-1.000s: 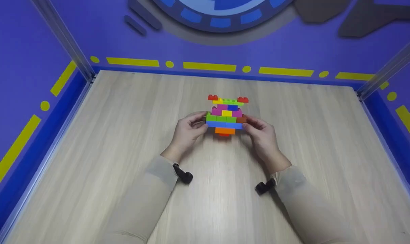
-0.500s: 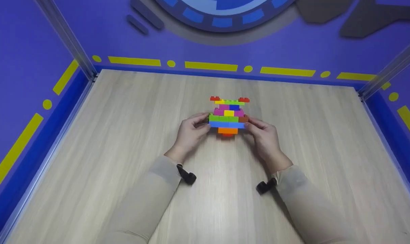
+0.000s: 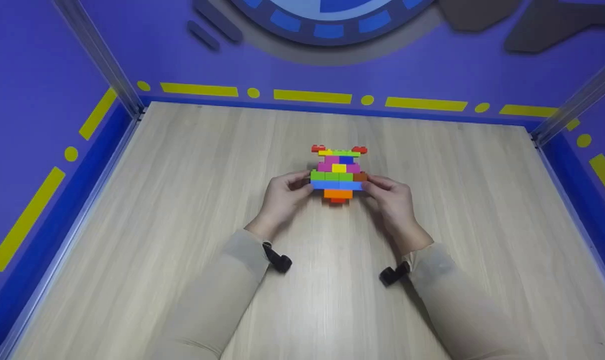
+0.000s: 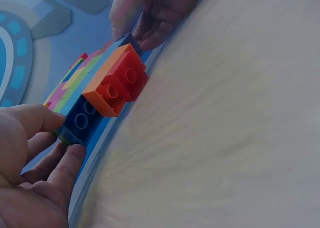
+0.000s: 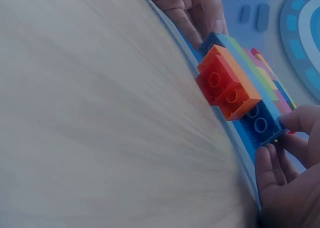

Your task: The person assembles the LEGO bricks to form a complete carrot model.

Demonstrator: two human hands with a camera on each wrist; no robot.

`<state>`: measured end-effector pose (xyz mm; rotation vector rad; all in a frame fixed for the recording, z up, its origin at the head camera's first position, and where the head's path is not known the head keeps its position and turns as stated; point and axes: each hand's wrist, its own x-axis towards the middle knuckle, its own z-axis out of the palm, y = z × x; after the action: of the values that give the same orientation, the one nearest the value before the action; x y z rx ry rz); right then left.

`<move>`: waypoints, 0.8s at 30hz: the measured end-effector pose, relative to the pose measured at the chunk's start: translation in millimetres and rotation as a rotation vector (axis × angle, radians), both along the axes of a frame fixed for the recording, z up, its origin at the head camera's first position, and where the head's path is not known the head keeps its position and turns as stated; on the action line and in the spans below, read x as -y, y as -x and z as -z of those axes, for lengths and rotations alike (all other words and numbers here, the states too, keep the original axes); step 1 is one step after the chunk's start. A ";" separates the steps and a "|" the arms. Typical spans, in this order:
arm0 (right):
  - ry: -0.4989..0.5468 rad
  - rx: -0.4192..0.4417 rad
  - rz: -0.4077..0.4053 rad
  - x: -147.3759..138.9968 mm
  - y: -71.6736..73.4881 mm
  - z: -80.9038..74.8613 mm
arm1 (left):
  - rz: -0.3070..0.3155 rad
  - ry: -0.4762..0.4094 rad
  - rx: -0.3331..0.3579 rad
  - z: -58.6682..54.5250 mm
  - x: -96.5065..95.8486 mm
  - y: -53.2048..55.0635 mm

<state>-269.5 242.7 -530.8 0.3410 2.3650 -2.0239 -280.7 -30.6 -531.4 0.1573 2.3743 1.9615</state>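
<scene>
Both hands hold a toy brick model [image 3: 338, 176] upright between them. It has an orange and red base, a wide light-blue row, a green row with a brown brick at the right, then pink, yellow and dark blue bricks. Red bricks sit on both top corners. The left hand [image 3: 284, 197] pinches the left end of the blue and green rows, thumb in front. At the opposite end the right hand [image 3: 394, 199] grips in the same way. In the left wrist view, hollow tubes show under the orange brick [image 4: 106, 98] and the blue row; the red brick [image 5: 216, 80] is lowest.
A wooden table [image 3: 182, 210] lies under the hands. Blue panels [image 3: 302, 75] with yellow markings stand at the back and both sides, joined by metal posts [image 3: 100, 65]. Black wrist cameras [image 3: 281, 262] hang inside both cuffs.
The model and both hands have shifted slightly right in the head view, and the model's top has tilted a little. Both hands keep their grip.
</scene>
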 end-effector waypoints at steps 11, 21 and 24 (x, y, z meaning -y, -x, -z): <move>-0.090 -0.075 -0.001 -0.5 -1.9 -2.3 | -0.018 0.006 -0.006 1.4 -1.6 -0.2; -0.135 -0.079 -0.003 -1.4 -3.0 -2.6 | -0.023 0.035 -0.009 0.2 -1.9 -1.0; -0.158 -0.070 -0.019 -2.1 -3.2 -2.9 | -0.019 0.046 -0.002 -0.2 -1.9 -1.3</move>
<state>-266.2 244.7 -528.0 0.2526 2.5675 -1.8756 -279.3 -28.7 -531.1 0.1352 2.4284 1.9141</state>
